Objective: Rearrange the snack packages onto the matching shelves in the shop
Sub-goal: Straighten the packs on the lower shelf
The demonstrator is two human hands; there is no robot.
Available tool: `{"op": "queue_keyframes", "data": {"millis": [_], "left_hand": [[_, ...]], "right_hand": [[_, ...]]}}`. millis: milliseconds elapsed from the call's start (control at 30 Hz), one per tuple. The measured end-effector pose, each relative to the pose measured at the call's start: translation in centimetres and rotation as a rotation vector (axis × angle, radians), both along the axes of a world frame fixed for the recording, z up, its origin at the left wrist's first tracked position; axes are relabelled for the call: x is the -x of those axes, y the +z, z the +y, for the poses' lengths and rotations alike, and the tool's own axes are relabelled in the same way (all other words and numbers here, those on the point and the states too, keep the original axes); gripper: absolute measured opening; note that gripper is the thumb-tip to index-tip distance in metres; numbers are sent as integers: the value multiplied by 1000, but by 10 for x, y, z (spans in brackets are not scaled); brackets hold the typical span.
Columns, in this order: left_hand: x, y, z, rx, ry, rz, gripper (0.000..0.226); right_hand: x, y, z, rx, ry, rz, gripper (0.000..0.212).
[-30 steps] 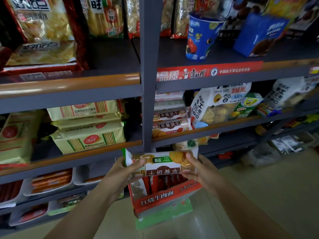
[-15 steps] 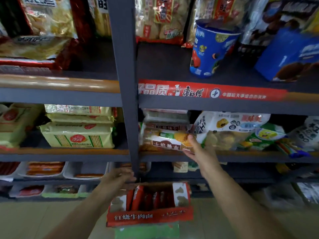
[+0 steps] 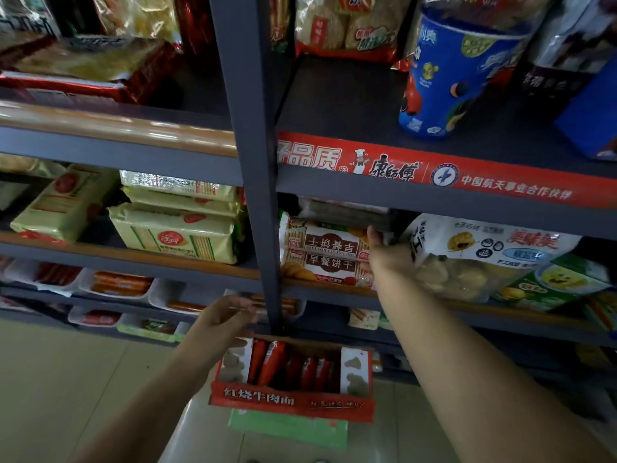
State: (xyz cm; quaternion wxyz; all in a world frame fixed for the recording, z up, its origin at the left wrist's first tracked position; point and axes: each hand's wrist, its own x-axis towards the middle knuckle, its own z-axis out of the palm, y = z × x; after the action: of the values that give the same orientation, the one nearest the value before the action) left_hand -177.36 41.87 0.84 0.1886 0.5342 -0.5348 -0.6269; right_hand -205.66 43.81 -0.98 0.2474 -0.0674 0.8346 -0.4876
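R fingers (image 3: 373, 236) curled on right end of top biscuit pack (image 3: 329, 240); R hand (image 3: 387, 259) holds it on mid shelf (image 3: 334, 290), atop matching pack (image 3: 329, 269).

Seat: push pack back till flush w/ stack, square ends, then let go. Keep clear of white bag (image 3: 474, 255) beside.

L hand (image 3: 222, 324) loosely curled, holds nothing, above red box (image 3: 293, 401).

Pack: flat, cream w/ brown label, print upside down.
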Motion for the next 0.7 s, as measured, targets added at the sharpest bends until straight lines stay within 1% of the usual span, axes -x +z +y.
{"op": "queue_keyframes", "data": {"millis": [33,67,100,167,233,333,433,500,600,700], "left_hand": [[-3,0,-2,-3,-3,0,6],[-6,-1,-4,-7,-4,-1,6],[-9,-1,-7,-8,-5,-5,7],[-12,-2,-12,3,-24,-24,9],[-13,-1,-16,29,-67,-46,9],[-8,4,-22,72,-158,-55,8],[4,10,-25,154,-284,-72,5],[13,15,-24,202,-364,-76,8],[26,20,-18,239,-452,-43,7],[39,27,-7,271,-535,-25,6]], "right_hand": [[1,-2,-1,-20,-2,55,91],[2,-5,-2,-55,5,122,102],[-1,-1,0,-69,30,169,101],[-16,17,8,-100,98,264,74],[-29,31,19,-77,148,321,51],[-40,41,45,-12,213,387,28],[-45,48,79,-1,296,349,19],[-48,51,101,-31,306,309,16],[-53,54,134,-89,280,244,21],[-57,59,163,-85,249,203,24]]}}
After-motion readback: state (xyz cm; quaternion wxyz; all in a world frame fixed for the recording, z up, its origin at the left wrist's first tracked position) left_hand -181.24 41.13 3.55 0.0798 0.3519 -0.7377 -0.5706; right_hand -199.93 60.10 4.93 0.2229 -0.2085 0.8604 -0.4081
